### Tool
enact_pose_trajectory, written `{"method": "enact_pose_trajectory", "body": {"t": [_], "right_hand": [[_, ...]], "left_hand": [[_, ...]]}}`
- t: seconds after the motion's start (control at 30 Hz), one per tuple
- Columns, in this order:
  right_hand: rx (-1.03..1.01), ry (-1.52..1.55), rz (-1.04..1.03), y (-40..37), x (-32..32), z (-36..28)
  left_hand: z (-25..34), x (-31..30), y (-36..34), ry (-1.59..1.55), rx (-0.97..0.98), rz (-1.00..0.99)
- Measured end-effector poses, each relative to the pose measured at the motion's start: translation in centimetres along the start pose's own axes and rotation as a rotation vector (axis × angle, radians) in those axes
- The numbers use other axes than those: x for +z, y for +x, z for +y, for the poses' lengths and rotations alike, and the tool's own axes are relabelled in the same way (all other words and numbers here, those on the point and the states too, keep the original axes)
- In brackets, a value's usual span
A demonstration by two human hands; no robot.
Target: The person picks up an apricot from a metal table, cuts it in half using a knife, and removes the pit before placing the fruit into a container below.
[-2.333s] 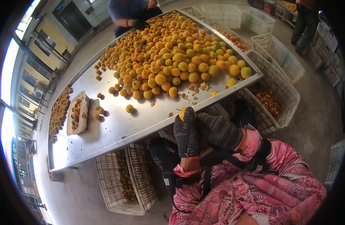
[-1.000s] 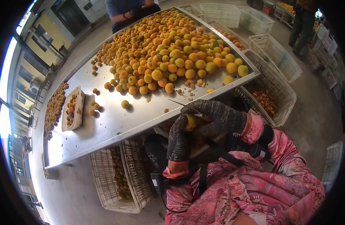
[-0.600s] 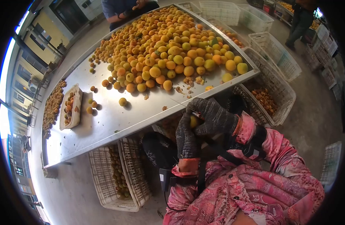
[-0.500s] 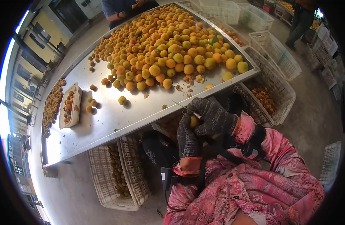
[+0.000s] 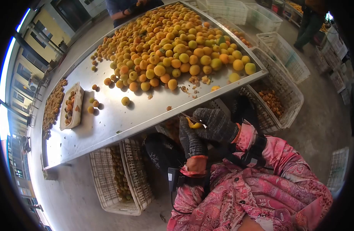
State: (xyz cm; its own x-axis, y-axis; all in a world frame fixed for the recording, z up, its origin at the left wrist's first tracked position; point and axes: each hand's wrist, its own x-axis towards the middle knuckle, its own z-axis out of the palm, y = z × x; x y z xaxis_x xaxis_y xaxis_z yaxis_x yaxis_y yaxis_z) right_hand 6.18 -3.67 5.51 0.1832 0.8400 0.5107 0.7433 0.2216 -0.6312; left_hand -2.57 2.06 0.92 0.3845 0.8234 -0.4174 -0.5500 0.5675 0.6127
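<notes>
Both my hands wear dark grey knitted gloves and meet just off the near edge of the metal table (image 5: 134, 133). In my left hand (image 5: 190, 138) is an apricot (image 5: 194, 123), its yellow flesh laid open between the fingers. Closed beside it, my right hand (image 5: 218, 125) holds a thin knife (image 5: 186, 115), its blade lying near the fruit; most of the handle is hidden in the glove. On the table rises a large pile of apricots (image 5: 161, 57), with a few loose ones nearer me. Brown scraps (image 5: 184, 89) lie near the front edge.
A white tray (image 5: 79, 111) with fruit stands at the table's left, next to small brown pieces (image 5: 54, 102). Below are a crate of fruit (image 5: 136, 173) and a crate of orange pieces (image 5: 294, 102). Another person (image 5: 121, 9) is at the far side; someone else stands upper right.
The apricot, whole-looking and mostly covered before, now shows opened yellow flesh. My hands have shifted slightly, and the knife blade has dropped from pointing up and left toward the fruit.
</notes>
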Motion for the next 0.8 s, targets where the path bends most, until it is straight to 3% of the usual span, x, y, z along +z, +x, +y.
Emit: {"method": "enact_pose_trajectory", "body": {"t": [0.23, 0.3, 0.37, 0.43, 0.53, 0.63, 0.67, 0.7, 0.73, 0.8], "right_hand": [[0.044, 0.042, 0.181, -1.4, 1.6, -0.5], [0.259, 0.466, 0.189, -1.7, 1.1, -1.0], [0.272, 0.348, 0.128, -1.3, 0.2, 0.0], [0.297, 0.232, 0.068, -2.0, -0.1, 1.6], [0.305, 0.064, 0.011, -2.2, 1.0, 5.2], [0.312, 0.126, 0.190, -1.3, 0.0, 4.9], [0.512, 0.556, 0.271, 0.3, -1.8, 2.1], [0.698, 0.993, 0.352, 1.7, -3.1, -0.1], [0.699, 0.989, 0.362, 2.6, -3.7, -1.1], [0.458, 1.266, 0.482, 4.0, -4.5, -2.3]], "left_hand": [[0.4, -0.6, 1.4, -0.135, -0.098, 0.074], [1.6, -1.7, 1.9, -0.152, -0.154, 0.045], [3.0, -2.6, 2.1, -0.164, -0.209, 0.014], [3.9, -3.0, 1.5, -0.317, -0.301, -0.364], [4.3, -2.3, 0.9, -0.144, -0.212, -0.400], [4.7, -1.1, -0.9, -0.218, -0.234, -0.375], [4.1, -1.0, -1.0, -0.216, -0.243, -0.378], [3.1, -0.9, -1.1, 0.241, 0.129, -0.411], [2.3, -0.6, -1.3, 0.692, 0.510, -0.427], [1.1, 0.7, -2.0, 0.639, 0.594, -0.389]]}}
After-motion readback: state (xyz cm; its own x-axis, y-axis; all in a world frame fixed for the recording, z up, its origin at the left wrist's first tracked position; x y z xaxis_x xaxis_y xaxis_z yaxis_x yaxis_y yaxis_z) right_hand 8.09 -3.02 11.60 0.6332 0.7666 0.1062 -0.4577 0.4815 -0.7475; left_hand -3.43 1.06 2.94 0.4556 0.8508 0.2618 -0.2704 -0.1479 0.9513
